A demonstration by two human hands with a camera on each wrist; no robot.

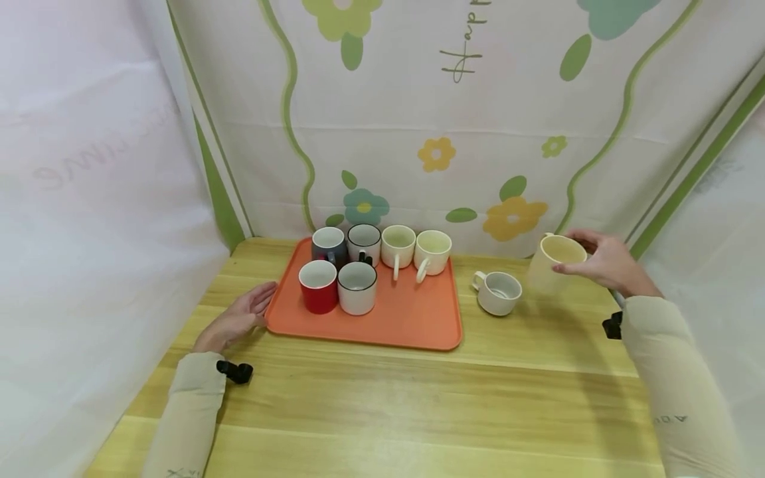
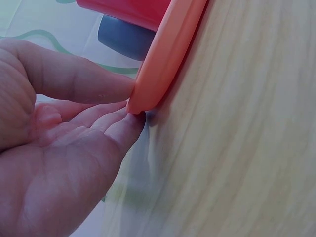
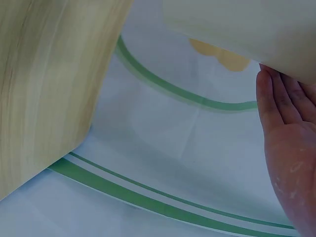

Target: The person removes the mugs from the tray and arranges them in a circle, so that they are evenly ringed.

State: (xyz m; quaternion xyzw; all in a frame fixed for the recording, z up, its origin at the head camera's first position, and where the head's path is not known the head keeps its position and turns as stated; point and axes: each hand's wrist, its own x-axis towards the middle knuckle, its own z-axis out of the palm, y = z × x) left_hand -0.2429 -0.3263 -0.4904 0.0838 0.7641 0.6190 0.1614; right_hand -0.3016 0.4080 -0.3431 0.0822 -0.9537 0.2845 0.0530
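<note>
My left hand (image 1: 236,320) is at the left edge of an orange tray (image 1: 412,325), its thumb and fingertips pinching the rim, as the left wrist view shows. On the tray stand several mugs: a red mug (image 1: 319,292) and a white mug with a dark rim (image 1: 357,295) in front, others behind. Off to the right, my right hand (image 1: 612,265) grips a tall cream mug (image 1: 546,269), thumb on the near side and fingers round the far side. This mug is tilted and looks raised off the table. The right wrist view shows only part of its pale wall.
A low white cup (image 1: 499,295) stands on the wooden table (image 1: 370,411) between the tray and the held mug. At the tray's back are a grey-blue mug (image 1: 329,244) and two cream mugs, handles forward. A flowered cloth (image 1: 388,99) hangs behind the table.
</note>
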